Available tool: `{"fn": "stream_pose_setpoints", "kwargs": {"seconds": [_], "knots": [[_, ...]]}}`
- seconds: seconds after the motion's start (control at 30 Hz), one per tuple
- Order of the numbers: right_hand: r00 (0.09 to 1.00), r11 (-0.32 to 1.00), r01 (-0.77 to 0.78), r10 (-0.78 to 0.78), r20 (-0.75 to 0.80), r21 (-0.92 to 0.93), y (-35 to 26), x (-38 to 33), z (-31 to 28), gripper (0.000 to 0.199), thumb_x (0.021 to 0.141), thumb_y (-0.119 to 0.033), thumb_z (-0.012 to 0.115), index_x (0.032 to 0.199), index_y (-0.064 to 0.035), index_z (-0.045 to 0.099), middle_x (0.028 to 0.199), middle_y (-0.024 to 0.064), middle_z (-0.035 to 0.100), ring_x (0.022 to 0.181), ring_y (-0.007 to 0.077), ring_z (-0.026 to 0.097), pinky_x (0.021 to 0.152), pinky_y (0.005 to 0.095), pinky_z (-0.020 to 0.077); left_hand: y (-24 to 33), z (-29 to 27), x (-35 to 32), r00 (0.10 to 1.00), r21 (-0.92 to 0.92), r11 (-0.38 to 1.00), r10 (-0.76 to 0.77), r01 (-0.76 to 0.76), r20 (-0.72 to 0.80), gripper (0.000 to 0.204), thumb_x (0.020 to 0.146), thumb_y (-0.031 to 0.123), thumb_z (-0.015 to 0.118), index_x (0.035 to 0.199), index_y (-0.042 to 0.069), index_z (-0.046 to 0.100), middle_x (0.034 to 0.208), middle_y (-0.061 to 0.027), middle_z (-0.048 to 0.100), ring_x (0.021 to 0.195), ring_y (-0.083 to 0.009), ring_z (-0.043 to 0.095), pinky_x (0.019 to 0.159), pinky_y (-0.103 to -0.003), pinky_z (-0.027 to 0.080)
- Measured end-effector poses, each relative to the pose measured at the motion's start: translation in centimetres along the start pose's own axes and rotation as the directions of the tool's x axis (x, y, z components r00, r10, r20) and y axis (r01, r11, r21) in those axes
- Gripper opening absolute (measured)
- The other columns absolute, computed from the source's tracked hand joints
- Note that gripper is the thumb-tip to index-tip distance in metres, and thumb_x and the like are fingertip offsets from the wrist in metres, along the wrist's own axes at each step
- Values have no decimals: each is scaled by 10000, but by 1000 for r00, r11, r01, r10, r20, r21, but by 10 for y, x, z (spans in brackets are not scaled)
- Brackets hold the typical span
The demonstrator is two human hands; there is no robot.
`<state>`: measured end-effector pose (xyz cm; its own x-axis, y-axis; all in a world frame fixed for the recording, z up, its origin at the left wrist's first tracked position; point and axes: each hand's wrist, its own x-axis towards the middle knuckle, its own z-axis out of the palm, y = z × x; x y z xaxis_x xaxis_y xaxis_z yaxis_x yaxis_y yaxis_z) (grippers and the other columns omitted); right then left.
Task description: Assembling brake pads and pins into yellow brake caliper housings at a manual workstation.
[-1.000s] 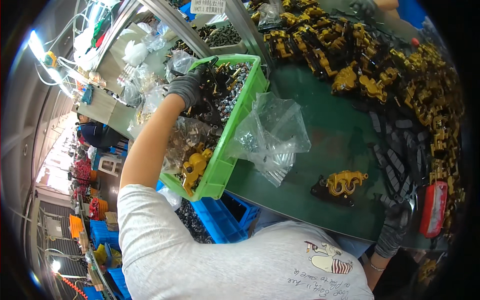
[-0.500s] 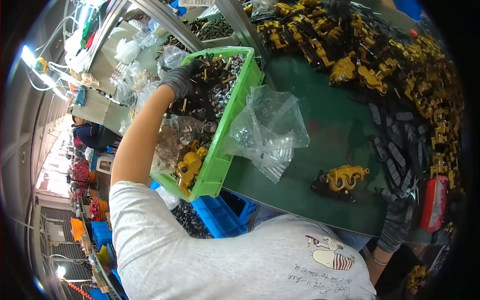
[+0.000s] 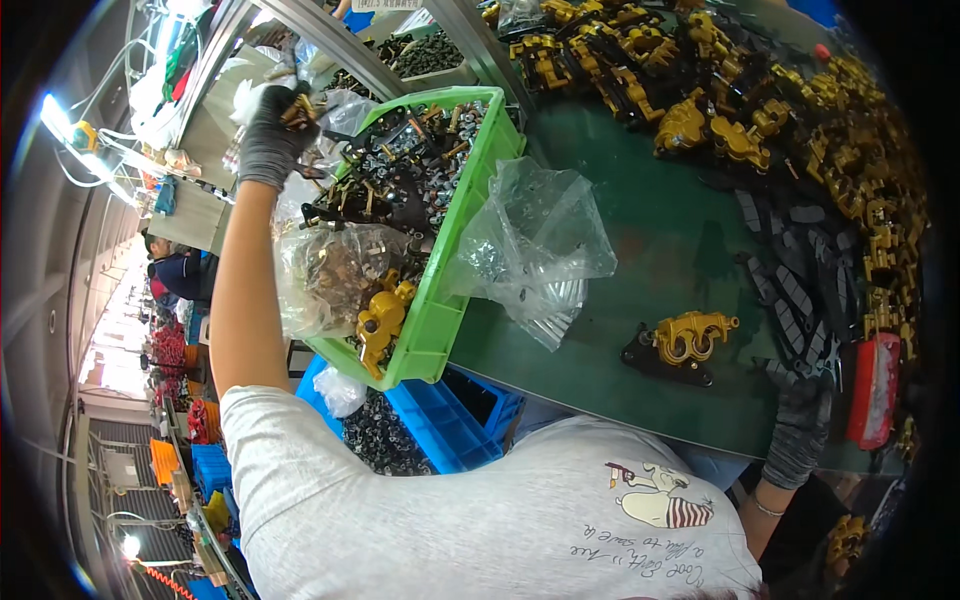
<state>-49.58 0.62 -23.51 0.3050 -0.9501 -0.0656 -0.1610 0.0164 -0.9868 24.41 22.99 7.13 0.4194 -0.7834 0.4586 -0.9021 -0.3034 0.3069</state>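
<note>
My left hand (image 3: 272, 140), in a grey knitted glove with dark fingers, is raised beyond the left side of a green plastic crate (image 3: 467, 215). Its fingers are curled round some small brass-coloured parts (image 3: 299, 114) whose exact kind I cannot make out. Inside the crate lie loose bolts and metal fittings (image 3: 440, 165), a clear bag of parts (image 3: 335, 265) and a gold caliper (image 3: 383, 322). My right hand (image 3: 800, 420), gloved too, rests at the table's near right edge against dark brake pads (image 3: 796, 292); its fingers blend into them. A gold caliper on a black bracket (image 3: 690, 340) lies to its left.
A clear plastic bag with silver pins (image 3: 545, 250) lies on the green table (image 3: 640, 215) beside the crate. Gold calipers (image 3: 740, 140) are heaped at the back and right. A red-and-clear box (image 3: 873, 390) stands near my right hand. Blue bins (image 3: 440, 430) sit below the crate.
My left hand has come out of the crate and moved left and up, with brass-coloured parts now showing in its fingers. My right hand has barely shifted.
</note>
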Motion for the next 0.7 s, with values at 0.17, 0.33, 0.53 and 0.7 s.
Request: {"fn": "stream_pose_setpoints", "kwargs": {"seconds": [0.17,0.33,0.53,0.7], "knots": [[997,864,-74,55,53,499,-42,-20,55,276,909,-175,510,1145,-31,508,1055,78,560,980,165,532,946,316,404,50,-7,8,1000,-347,938,-9,18,27,614,714,63,715,1271,87,457,1146,-101,572,1050,-225,564,892,-307,496],[998,582,-23,-28,48,813,-66,-17,76,253,879,-144,557,1113,-49,543,1038,77,588,950,178,558,966,372,400,244,65,17,889,124,899,381,-420,254,463,742,151,719,1162,101,528,1044,-130,623,989,-244,611,804,-340,514],[985,397,-73,-113,128,915,-96,-22,73,234,877,-192,571,1072,-62,561,941,65,594,895,175,557,893,372,418,411,206,77,636,71,667,665,-741,390,531,770,102,613,1267,217,468,1121,-113,598,989,-261,613,788,-383,519],[992,411,-125,49,115,903,-96,-22,77,223,887,-269,526,1044,-111,536,810,38,511,815,200,487,842,364,367,491,307,116,507,160,483,786,-861,354,550,795,206,624,1310,203,429,1251,-93,528,1084,-311,556,859,-418,489]]}}
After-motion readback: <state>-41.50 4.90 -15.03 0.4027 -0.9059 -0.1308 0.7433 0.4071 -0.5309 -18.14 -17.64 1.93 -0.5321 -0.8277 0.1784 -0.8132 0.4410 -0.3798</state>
